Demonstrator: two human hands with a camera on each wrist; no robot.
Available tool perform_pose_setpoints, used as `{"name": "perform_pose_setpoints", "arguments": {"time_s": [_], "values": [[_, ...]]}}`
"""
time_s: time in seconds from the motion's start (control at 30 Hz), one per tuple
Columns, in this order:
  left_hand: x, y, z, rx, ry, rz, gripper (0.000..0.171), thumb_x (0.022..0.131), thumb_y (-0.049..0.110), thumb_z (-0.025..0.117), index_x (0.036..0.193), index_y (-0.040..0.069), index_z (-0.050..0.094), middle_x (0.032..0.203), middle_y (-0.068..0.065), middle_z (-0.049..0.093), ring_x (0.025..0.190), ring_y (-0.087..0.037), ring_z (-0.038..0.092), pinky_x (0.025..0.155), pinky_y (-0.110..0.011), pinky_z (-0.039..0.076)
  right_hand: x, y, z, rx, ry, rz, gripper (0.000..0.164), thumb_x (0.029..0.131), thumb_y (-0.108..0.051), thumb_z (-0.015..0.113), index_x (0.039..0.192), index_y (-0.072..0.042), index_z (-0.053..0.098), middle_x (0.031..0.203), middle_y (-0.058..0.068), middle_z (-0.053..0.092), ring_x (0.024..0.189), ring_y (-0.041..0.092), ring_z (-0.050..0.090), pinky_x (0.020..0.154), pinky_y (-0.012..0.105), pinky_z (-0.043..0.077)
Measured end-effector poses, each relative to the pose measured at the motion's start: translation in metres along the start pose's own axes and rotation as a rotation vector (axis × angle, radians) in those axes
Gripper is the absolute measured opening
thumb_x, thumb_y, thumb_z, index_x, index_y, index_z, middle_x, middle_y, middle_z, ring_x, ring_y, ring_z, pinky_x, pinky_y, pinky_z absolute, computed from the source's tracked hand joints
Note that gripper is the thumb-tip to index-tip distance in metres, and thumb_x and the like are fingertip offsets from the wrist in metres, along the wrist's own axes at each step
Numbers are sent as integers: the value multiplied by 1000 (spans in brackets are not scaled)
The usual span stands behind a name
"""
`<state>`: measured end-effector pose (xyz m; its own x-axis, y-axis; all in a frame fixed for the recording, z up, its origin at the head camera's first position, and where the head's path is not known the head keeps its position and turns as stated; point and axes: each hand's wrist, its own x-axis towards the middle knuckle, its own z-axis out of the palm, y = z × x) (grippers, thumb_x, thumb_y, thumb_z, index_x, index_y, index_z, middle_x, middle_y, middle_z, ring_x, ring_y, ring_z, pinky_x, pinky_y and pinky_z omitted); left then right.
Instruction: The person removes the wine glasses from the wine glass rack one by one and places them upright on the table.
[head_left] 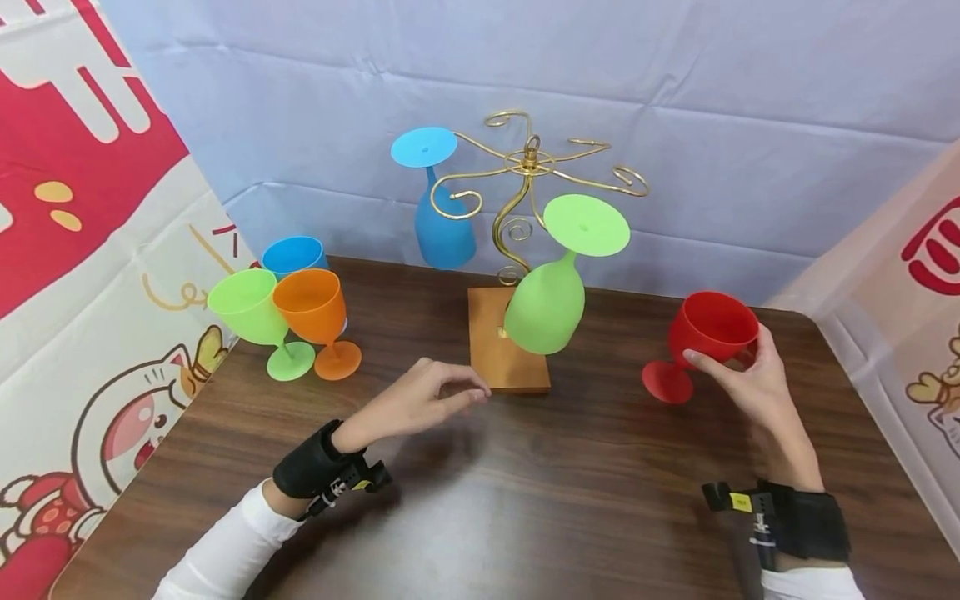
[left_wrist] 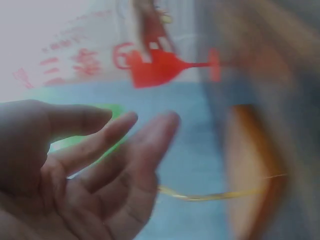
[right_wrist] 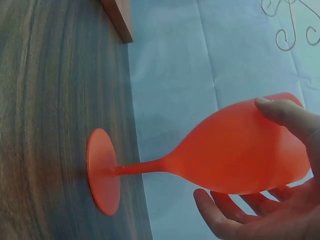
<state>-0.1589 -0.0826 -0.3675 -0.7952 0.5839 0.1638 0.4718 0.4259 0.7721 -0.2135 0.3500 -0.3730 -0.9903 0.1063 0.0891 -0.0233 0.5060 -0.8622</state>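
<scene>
My right hand (head_left: 757, 383) holds a red goblet (head_left: 712, 325) by its bowl, thumb on the near side and fingers round the far side. In the right wrist view the goblet's foot (right_wrist: 103, 172) is close to the tabletop. My left hand (head_left: 420, 400), holding nothing, hovers with loosely bent fingers by the front of a wooden base (head_left: 517, 375). From that base rises a gold wire stand (head_left: 530, 158) with curled arms. A blue goblet (head_left: 442, 221) hangs upside down at its left, and a green goblet (head_left: 547, 304) hangs upside down at its front right.
At the table's left stand three upright goblets close together: a green one (head_left: 251, 304), an orange one (head_left: 311, 308) and a blue one (head_left: 294, 252) behind. Pale blue cloth (head_left: 675, 167) backs the dark wood table (head_left: 487, 517). Printed cloths flank both sides.
</scene>
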Motion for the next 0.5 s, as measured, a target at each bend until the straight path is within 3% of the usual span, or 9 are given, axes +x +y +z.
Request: {"name": "perform_pose_setpoints", "arguments": {"time_s": [0.1, 0.2, 0.33, 0.4, 0.5], "values": [[4, 28, -2, 32, 89, 113, 10, 100, 11, 65, 104, 10, 75, 83, -1, 75, 65, -5, 62, 60, -20, 52, 0, 1, -1, -7, -9, -5, 82, 95, -26, 73, 159, -18, 23, 140, -10, 42, 108, -3, 41, 77, 4, 47], [12, 55, 1, 70, 221, 318, 7, 97, 8, 69, 101, 10, 75, 76, 1, 71, 65, -2, 57, 56, -21, 48, 0, 0, -1, -7, -11, -9, 82, 95, -26, 73, 160, -17, 23, 140, -9, 42, 108, -3, 41, 77, 3, 47], [29, 83, -3, 216, 488, 595, 9, 91, 5, 75, 99, 6, 76, 81, -1, 72, 74, -10, 60, 66, -22, 51, -1, -1, -1, -4, 1, -4, 82, 95, -25, 73, 160, -18, 24, 136, -17, 42, 108, -3, 41, 77, 3, 46], [41, 94, -11, 329, 642, 673, 12, 88, 7, 78, 100, 4, 77, 90, -7, 75, 86, -17, 62, 79, -26, 53, -2, -2, -1, -7, 5, -1, 82, 95, -25, 73, 159, -18, 24, 136, -17, 42, 108, -4, 40, 77, 3, 45], [60, 106, -26, 506, 803, 695, 25, 89, 18, 78, 109, 4, 75, 108, -13, 74, 107, -28, 61, 101, -35, 49, -2, -4, 1, -15, -4, 4, 83, 94, -27, 73, 160, -17, 24, 141, -7, 43, 108, -3, 40, 77, 3, 45]]}}
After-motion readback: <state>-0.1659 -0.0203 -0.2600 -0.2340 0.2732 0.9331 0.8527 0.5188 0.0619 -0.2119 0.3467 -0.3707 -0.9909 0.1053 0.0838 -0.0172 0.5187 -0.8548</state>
